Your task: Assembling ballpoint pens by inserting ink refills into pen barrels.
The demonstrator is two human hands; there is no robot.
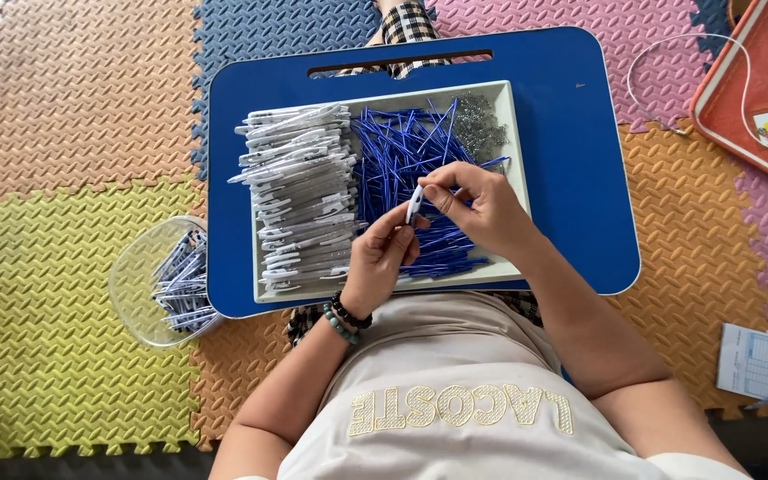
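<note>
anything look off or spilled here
Nothing stands out. The white pen barrels lie stacked on the left of the tray, the blue refills heaped beside them, and small springs sit in the far corner. Both hands, left and right, hold one pen piece over the tray.

Floor's covered in interlocking foam mats point(73, 107), textured tiles in orange, yellow, blue and pink. A blue lap surface point(571, 133) sits on them, an orange tray point(757, 71) at the top right corner.
</note>
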